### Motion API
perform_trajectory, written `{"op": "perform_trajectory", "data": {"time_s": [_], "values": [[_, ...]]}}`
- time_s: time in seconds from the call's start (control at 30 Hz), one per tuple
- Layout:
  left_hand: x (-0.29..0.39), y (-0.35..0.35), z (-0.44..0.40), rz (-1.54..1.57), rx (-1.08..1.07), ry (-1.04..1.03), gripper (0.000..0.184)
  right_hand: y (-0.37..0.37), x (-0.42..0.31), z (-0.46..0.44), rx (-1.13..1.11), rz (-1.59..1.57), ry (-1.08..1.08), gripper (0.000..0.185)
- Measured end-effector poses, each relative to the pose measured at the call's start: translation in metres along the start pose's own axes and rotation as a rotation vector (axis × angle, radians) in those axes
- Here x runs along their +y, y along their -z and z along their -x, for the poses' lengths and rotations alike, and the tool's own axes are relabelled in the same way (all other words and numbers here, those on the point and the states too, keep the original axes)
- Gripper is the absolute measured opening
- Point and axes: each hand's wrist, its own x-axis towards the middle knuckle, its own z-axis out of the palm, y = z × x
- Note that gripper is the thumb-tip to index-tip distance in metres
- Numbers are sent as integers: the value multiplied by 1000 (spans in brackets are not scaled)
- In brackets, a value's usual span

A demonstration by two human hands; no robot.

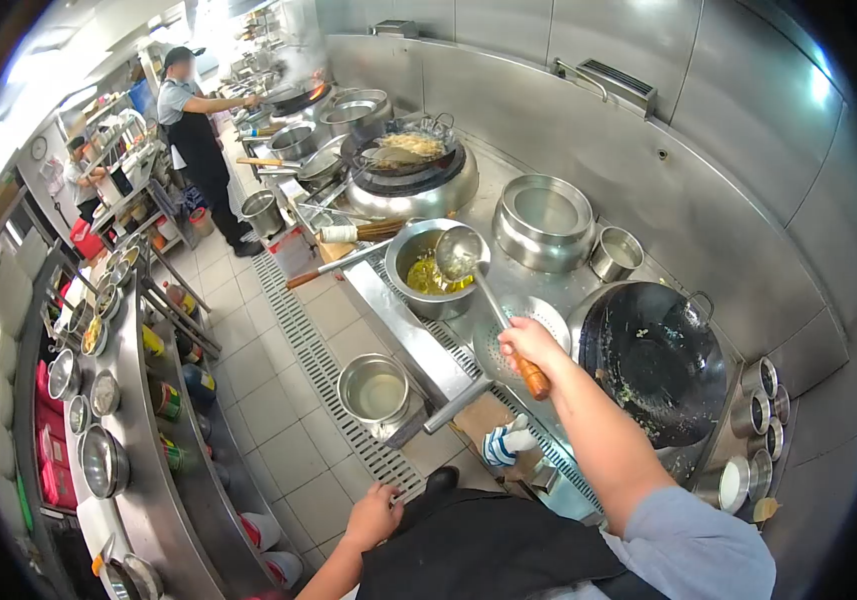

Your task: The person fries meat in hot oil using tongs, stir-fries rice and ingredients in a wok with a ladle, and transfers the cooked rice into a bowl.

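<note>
My right hand (533,347) is wrapped round the wooden-ended handle of a ladle (461,252). The round bowl of this ladle is over a steel pot (411,238) of yellow oil, at its right rim; whether it touches the oil I cannot tell. Below the handle lies a round perforated strainer (521,331). A dark wok (654,360) with food scraps stuck to it sits right of my right hand. Low in front of my apron, my left hand (376,515) hangs with its fingers loosely apart, holding nothing.
A wok (409,150) with food in it sits on the burner further back. A pot of cloudy liquid (374,388) stands low by the counter edge. Bowls (104,460) line the left shelf. A co-worker (194,130) cooks at the far stove; another person is behind.
</note>
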Motion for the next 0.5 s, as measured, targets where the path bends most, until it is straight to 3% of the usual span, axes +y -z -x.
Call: {"op": "perform_trajectory", "data": {"time_s": [0.13,0.23,0.37,0.43,0.5], "values": [[-21,6,-30,-47,-102,-62,27,33,-17,41,-74,-504,53,8],[-37,7,-58,-108,-233,-27,30,58,-21,99,-116,-885,99,25],[-101,-17,-80,-279,-402,8,34,88,9,192,-23,-1062,255,34],[-138,-23,-69,-334,-468,107,36,100,32,230,280,-782,251,34],[-174,-30,-44,-391,-552,251,38,104,60,248,738,199,19,39]]}}
